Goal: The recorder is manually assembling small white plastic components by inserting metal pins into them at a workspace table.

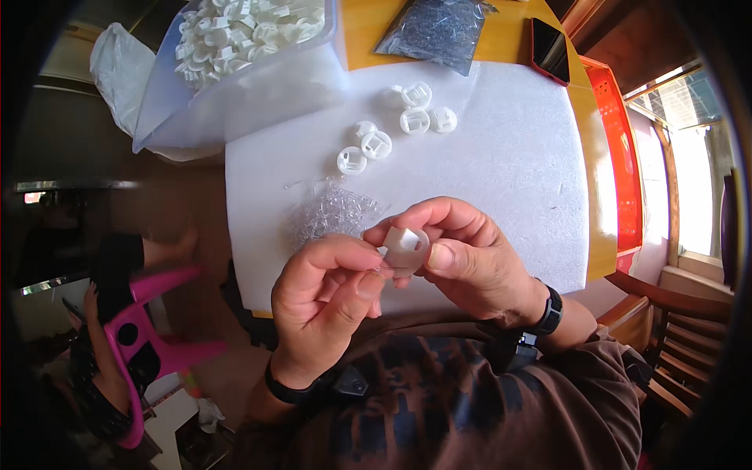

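In front of my chest, my right hand (478, 258) pinches a round white plastic part (406, 254) with a raised square block on its face. My left hand (329, 301) meets it from the other side, its thumb and forefinger closed on a thin, shiny wire-like piece (385, 269) at the part's edge. Most of that piece is hidden by the fingertips. Just beyond my left hand lies a loose heap of similar thin, shiny pieces (333, 211). Several more white round parts (377, 145) rest farther off on the white foam sheet (501, 180).
A translucent bin (258, 94) full of white parts stands at the far left, beside a white plastic bag (121, 74). A bag of dark small pieces (435, 33), a phone (550, 51) and a red crate (615, 149) line the far and right sides. Another person sits left, near a pink chair (141, 345).
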Action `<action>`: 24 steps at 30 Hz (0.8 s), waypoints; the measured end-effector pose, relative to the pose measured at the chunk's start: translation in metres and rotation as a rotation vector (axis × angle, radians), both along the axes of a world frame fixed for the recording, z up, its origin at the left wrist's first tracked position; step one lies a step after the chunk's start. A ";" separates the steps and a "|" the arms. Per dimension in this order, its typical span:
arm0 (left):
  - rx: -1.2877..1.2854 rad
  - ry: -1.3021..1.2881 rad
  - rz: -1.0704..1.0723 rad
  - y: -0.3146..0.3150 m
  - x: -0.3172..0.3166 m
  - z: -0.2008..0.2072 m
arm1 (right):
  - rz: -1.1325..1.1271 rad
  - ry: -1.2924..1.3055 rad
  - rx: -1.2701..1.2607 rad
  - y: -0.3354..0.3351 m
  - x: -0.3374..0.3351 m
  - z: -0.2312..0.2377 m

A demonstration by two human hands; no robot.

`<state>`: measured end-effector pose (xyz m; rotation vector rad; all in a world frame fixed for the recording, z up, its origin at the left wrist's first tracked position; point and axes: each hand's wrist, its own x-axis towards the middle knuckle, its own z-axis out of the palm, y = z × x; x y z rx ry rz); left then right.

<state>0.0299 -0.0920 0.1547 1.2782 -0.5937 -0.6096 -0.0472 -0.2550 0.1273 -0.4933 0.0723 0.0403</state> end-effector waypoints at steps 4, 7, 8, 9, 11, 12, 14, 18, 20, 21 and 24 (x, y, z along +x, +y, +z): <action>-0.006 0.010 0.016 -0.006 0.001 -0.005 | -0.008 -0.082 -0.099 -0.004 -0.005 -0.003; -0.015 0.037 0.007 -0.008 -0.001 -0.006 | -0.003 -0.069 -0.115 -0.007 -0.006 -0.005; -0.018 0.015 0.024 -0.008 -0.003 -0.005 | 0.012 -0.073 -0.130 -0.007 -0.006 -0.005; -0.022 -0.006 0.038 -0.008 -0.003 -0.005 | 0.010 -0.071 -0.128 -0.006 -0.006 -0.005; -0.006 -0.092 0.053 -0.003 -0.001 -0.006 | 0.017 -0.064 -0.070 -0.004 -0.006 -0.002; 0.009 -0.180 0.070 -0.001 -0.001 -0.006 | 0.019 -0.066 -0.068 -0.004 -0.005 -0.003; 0.037 -0.274 0.101 0.002 0.001 -0.006 | 0.038 -0.138 -0.032 -0.004 -0.004 -0.009; 0.135 -0.440 0.182 0.004 -0.001 -0.006 | 0.125 -0.147 -0.067 -0.006 -0.001 -0.017; 0.193 -0.465 0.201 0.006 -0.002 -0.007 | 0.129 -0.146 0.030 -0.005 0.000 -0.021; 0.251 -0.491 0.221 0.007 -0.003 -0.007 | 0.132 -0.141 0.031 -0.004 -0.001 -0.021; 0.236 -0.550 0.237 0.011 -0.003 -0.012 | 0.162 -0.109 0.050 -0.003 -0.001 -0.022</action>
